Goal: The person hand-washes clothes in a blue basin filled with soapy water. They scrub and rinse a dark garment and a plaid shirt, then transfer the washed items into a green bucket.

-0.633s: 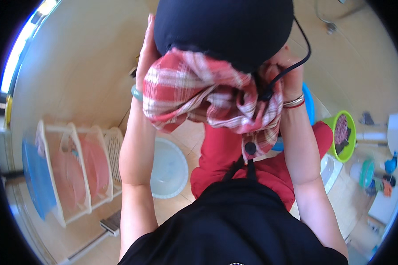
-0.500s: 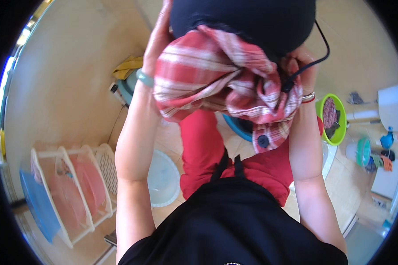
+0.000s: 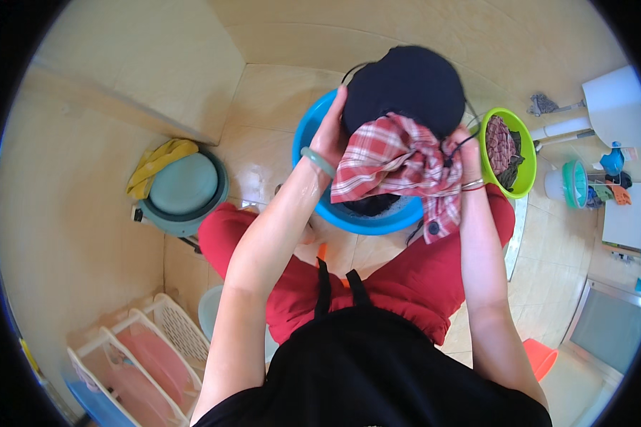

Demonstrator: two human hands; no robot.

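Observation:
Between my two hands is a dark navy sun hat (image 3: pixel 404 89) with a rounded crown, its red-and-white plaid cloth (image 3: pixel 388 153) hanging bunched toward me. A thin black cord and a dark round button show on it. My left hand (image 3: pixel 331 132), with a green bangle at the wrist, grips the hat's left edge. On the other side, my right hand (image 3: pixel 466 151) holds the plaid cloth and the cord, its fingers partly hidden. Beneath is a blue basin (image 3: pixel 363 226) with dark wet cloth (image 3: pixel 374 204) and water in it.
A lime-green basin (image 3: pixel 523 186) with patterned and dark clothes stands at the right. Stacked grey-green basins (image 3: pixel 185 183) with a yellow cloth (image 3: pixel 160 160) are at the left. A white rack (image 3: pixel 181 331) holds pink basins. An orange-red container (image 3: pixel 541 358) sits at lower right.
Both hands have lowered the hat away from me, over the blue basin. More of that basin and the floor now shows, and my knees appear wider apart.

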